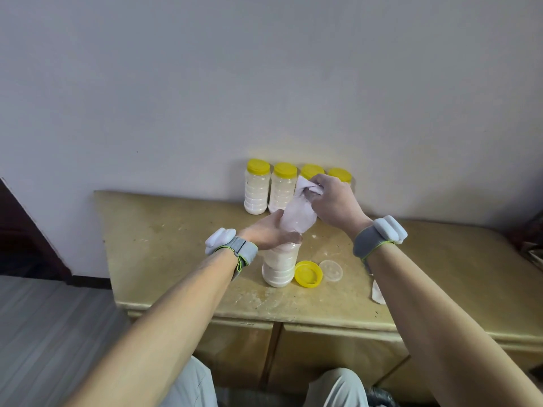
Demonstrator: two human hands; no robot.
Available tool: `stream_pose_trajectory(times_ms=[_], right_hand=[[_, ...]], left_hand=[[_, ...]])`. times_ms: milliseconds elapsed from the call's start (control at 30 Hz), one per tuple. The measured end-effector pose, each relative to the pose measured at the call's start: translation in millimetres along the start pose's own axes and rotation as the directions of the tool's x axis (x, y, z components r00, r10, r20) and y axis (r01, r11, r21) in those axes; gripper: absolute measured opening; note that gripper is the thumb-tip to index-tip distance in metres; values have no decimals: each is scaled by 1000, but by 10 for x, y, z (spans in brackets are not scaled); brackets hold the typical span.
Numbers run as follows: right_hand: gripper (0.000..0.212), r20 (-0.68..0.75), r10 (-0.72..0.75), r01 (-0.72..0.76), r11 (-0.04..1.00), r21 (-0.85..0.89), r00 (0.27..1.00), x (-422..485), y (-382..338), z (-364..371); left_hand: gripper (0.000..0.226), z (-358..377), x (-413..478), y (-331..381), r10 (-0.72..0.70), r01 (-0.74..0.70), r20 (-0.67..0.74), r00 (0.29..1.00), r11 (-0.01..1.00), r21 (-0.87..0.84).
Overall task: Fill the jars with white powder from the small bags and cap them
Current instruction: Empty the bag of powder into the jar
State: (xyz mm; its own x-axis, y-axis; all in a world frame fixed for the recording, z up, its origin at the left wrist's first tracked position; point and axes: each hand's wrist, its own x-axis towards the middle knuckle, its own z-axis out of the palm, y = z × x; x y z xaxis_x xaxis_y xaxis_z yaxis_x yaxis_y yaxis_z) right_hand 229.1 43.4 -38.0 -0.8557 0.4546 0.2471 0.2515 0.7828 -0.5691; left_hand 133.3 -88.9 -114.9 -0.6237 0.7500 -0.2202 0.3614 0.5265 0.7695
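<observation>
A: Which step is this?

B: Pouring, I'd say. The left hand [269, 233] clasps the mouth of the bag [298, 215] onto the open jar [279, 268], which stands mid-table [176, 245]. The bag tilts up to the right hand [335, 204], which pinches its top end.

A: And next?

B: Shake the bag empty, then let go and reach for the lid [308, 274] just right of the jar, perhaps the clear disc [331, 270] first.
</observation>
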Motion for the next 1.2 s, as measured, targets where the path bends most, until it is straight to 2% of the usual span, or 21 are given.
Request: stream_pose_trajectory(times_ms=[133,200,300,567,733,833,933,1000,1067,1200], right_hand=[[34,-47,29,-26,998,65,998,21,-5,-2],[29,-48,6,-3,998,63,999,20,-2,0],[6,-38,-49,50,998,28,998,37,22,21],[41,-50,38,-37,999,17,998,20,-36,10],[15,-72,-62,61,998,-11,995,30,-57,-1],[14,-66,-48,46,998,-31,997,47,-47,20],[36,-67,10,-13,999,-36,998,60,-49,30],[33,-69,-6,5,1000,-18,998,53,-64,19],[17,-54,-51,52,999,11,997,53,-72,12],[22,-38,-52,54,995,78,998,44,-110,1]], left_hand=[[87,-2,4,3,2,-2,6,1000,1000,-12],[86,-1,3,10,-4,4,6,1000,1000,-5],[94,-8,-4,13,-11,11,-4,1000,1000,6],[91,-7,-18,10,2,-2,7,1000,1000,-29],[93,-2,-14,13,-10,10,5,1000,1000,-8],[93,-3,-11,5,-13,13,0,1000,1000,-2],[79,-2,5,-6,-11,11,6,1000,1000,-2],[80,-3,3,1,-11,11,7,1000,1000,2],[90,-2,-9,13,-6,6,6,1000,1000,-2],[101,7,10,-17,17,-17,12,1000,999,-39]])
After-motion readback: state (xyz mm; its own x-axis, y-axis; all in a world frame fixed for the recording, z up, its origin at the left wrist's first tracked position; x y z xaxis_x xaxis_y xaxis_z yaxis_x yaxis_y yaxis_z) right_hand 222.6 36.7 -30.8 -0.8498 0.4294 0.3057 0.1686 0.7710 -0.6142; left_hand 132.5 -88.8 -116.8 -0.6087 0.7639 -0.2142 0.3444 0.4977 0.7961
